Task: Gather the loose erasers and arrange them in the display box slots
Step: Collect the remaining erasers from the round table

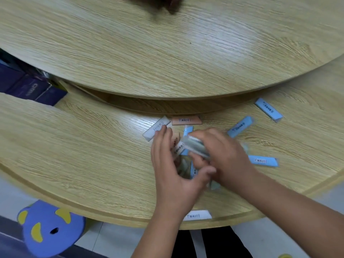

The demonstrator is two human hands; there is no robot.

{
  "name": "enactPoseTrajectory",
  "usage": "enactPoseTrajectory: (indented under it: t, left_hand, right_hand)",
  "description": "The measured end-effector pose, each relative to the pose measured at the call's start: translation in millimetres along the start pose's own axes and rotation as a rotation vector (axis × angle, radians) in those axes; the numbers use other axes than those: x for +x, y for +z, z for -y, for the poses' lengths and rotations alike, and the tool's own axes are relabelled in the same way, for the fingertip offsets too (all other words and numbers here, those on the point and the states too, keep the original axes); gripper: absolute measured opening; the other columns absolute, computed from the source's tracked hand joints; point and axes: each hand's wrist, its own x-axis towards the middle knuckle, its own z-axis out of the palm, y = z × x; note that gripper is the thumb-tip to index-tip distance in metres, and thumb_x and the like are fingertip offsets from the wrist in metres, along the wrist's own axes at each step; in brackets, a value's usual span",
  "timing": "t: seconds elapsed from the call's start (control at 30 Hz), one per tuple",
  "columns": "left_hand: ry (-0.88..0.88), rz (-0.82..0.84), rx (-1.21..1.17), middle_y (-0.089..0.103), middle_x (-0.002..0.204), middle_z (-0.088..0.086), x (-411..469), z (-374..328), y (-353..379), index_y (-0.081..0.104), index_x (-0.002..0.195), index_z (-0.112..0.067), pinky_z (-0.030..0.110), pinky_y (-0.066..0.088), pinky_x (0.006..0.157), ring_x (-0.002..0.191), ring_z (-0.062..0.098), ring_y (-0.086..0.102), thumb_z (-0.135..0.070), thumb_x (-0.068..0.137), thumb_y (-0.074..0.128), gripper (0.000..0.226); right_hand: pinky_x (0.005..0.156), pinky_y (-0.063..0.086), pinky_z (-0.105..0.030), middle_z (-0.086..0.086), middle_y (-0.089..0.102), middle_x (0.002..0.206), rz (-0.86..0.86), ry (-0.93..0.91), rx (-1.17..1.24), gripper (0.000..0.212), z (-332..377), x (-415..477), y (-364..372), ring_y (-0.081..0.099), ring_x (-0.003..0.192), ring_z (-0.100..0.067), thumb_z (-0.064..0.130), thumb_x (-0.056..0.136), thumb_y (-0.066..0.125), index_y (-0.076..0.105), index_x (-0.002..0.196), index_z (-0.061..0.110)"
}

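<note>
Wrapped erasers lie scattered on the lower wooden ring of the round table (93,146). My right hand (225,155) is shut on a blurred bundle of erasers (195,146). Beside it, my left hand (173,164) curls around several erasers (184,166) heaped between both hands, its fingertips touching a white eraser (155,129). A pink eraser (186,121) lies just beyond. Blue erasers lie right of my hands: one angled (240,127), one far right (268,109), one flat (262,161). Another white eraser (198,215) sits at the near table edge. No display box is visible.
A raised wooden turntable (167,53) fills the table's middle, overhanging the ring. A dark blurred object (167,4) sits at its far edge. Dark blue boxes (28,86) stand at the left gap. A blue stool with yellow marks (48,228) stands below left.
</note>
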Motion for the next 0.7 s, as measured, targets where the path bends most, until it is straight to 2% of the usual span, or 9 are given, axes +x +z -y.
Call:
enactPoseTrajectory:
  t: [0.07, 0.1, 0.2, 0.27, 0.33, 0.4, 0.5, 0.6, 0.7]
  left_hand:
    - [-0.204, -0.048, -0.403, 0.048, 0.148, -0.005, 2.1, -19.2, -0.6, 0.036, 0.145, -0.029, 0.022, 0.047, 0.102, 0.133, 0.007, 0.051, -0.072, 0.067, 0.072, 0.096]
    - [-0.286, -0.077, -0.530, 0.059, 0.139, -0.003, 4.5, -23.5, -1.2, 0.042, 0.139, -0.032, 0.022, 0.051, 0.094, 0.124, 0.008, 0.060, -0.060, 0.070, 0.074, 0.081]
    - [-0.482, -0.094, -0.806, 0.073, 0.119, 0.001, 14.7, -26.1, -9.9, 0.056, 0.125, -0.027, 0.026, 0.055, 0.085, 0.109, 0.016, 0.069, -0.036, 0.086, 0.070, 0.043]
    - [-0.570, -0.085, -0.924, 0.073, 0.117, 0.004, 18.2, -23.3, -18.2, 0.060, 0.121, -0.022, 0.031, 0.054, 0.090, 0.110, 0.019, 0.069, -0.031, 0.091, 0.059, 0.031]
    - [-0.624, -0.074, -0.974, 0.072, 0.120, 0.006, 19.5, -19.5, -25.0, 0.062, 0.119, -0.019, 0.038, 0.048, 0.100, 0.115, 0.022, 0.067, -0.027, 0.099, 0.048, 0.026]
    - [-0.678, -0.103, -1.013, 0.072, 0.121, 0.007, 21.7, -8.6, -31.3, 0.064, 0.118, -0.018, 0.042, 0.047, 0.101, 0.114, 0.025, 0.067, -0.027, 0.101, 0.046, 0.026]
    - [-0.750, -0.168, -1.028, 0.071, 0.108, 0.009, 30.6, 6.4, -39.9, 0.066, 0.107, -0.017, 0.041, 0.051, 0.086, 0.099, 0.028, 0.069, -0.025, 0.094, 0.053, 0.019]
    - [-0.737, -0.118, -1.078, 0.062, 0.082, 0.010, 36.5, 9.9, -45.4, 0.056, 0.100, -0.014, 0.034, 0.048, 0.061, 0.068, 0.023, 0.060, -0.016, 0.095, 0.048, 0.010]
    - [-0.681, -0.055, -1.047, 0.055, 0.068, 0.006, 37.3, 13.7, -50.0, 0.054, 0.099, -0.010, 0.039, 0.056, 0.067, 0.056, 0.018, 0.053, -0.010, 0.098, 0.043, 0.011]
  right_hand:
    - [0.082, 0.031, -0.004, 0.000, 0.060, 0.101, 0.059, 0.058, 0.137, 0.038, 32.3, 1.0, 4.7, 0.050, 0.091, -0.011, 0.032, 0.088, 0.065, 0.060, 0.123, 0.018]
    - [0.086, 0.030, -0.005, -0.002, 0.060, 0.103, 0.062, 0.064, 0.142, 0.041, 45.1, 2.4, 8.5, 0.050, 0.094, -0.012, 0.026, 0.088, 0.068, 0.058, 0.126, 0.015]
    - [0.090, 0.042, -0.032, -0.008, 0.057, 0.110, 0.104, 0.035, 0.025, 0.048, 67.3, 7.6, 14.6, 0.052, 0.097, -0.024, 0.017, 0.088, 0.063, 0.049, 0.133, 0.010]
    - [0.089, 0.041, -0.040, -0.005, 0.055, 0.113, 0.182, 0.043, -0.059, 0.048, 73.2, 9.9, 13.2, 0.050, 0.100, -0.026, 0.024, 0.090, 0.052, 0.045, 0.136, 0.013]
    - [0.093, 0.039, -0.040, -0.002, 0.054, 0.119, 0.257, 0.045, -0.096, 0.052, 78.5, 12.2, 9.5, 0.047, 0.109, -0.025, 0.032, 0.091, 0.044, 0.042, 0.140, 0.015]
    - [0.102, 0.034, -0.040, -0.001, 0.050, 0.130, 0.328, 0.036, -0.108, 0.063, 85.2, 12.7, 6.2, 0.042, 0.124, -0.024, 0.040, 0.087, 0.046, 0.040, 0.144, 0.014]
    - [0.111, 0.028, -0.041, 0.000, 0.041, 0.142, 0.346, 0.034, -0.111, 0.071, 87.8, 9.9, -2.0, 0.032, 0.135, -0.022, 0.051, 0.082, 0.048, 0.040, 0.145, 0.018]
    - [0.106, 0.034, -0.039, -0.002, 0.047, 0.137, 0.190, 0.106, -0.080, 0.061, 65.3, 3.6, -10.0, 0.039, 0.128, -0.022, 0.050, 0.087, 0.048, 0.050, 0.138, 0.017]
    - [0.104, 0.038, -0.047, -0.007, 0.047, 0.139, 0.131, 0.155, -0.214, 0.067, 25.2, -6.7, -12.3, 0.042, 0.128, -0.027, 0.057, 0.086, 0.052, 0.050, 0.138, 0.014]
